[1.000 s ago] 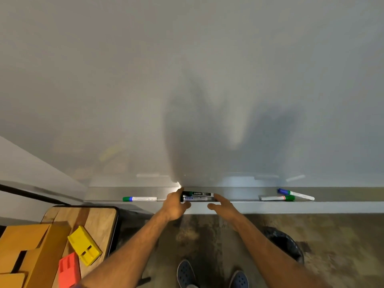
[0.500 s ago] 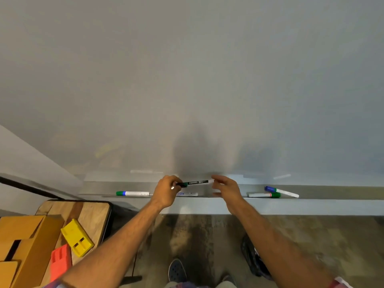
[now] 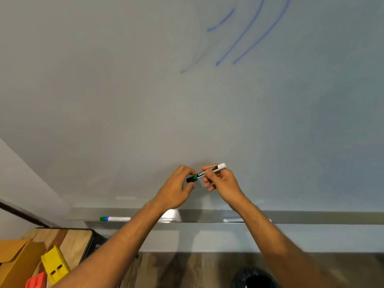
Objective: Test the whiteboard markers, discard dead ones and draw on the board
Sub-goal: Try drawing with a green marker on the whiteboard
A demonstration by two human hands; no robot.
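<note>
Both hands hold one green-banded whiteboard marker (image 3: 204, 173) in front of the whiteboard (image 3: 145, 100). My left hand (image 3: 176, 189) pinches its dark cap end. My right hand (image 3: 223, 181) grips the black-and-white barrel, whose white tail points up to the right. Blue curved strokes (image 3: 249, 36) and a faint grey stroke mark the board's upper right. On the board's metal tray (image 3: 311, 218) lies a white marker with a green and blue end (image 3: 114, 218) at the left. Another white marker (image 3: 232, 220) shows partly behind my right forearm.
A wooden table (image 3: 70, 242) at lower left carries cardboard boxes (image 3: 18, 260), a yellow block (image 3: 54, 265) and a red block (image 3: 37, 280). A black-lined bin (image 3: 255, 277) stands on the floor under my right arm.
Both hands lifted the marker from tray height up in front of the board. The view tilted upward, bringing the blue strokes into sight.
</note>
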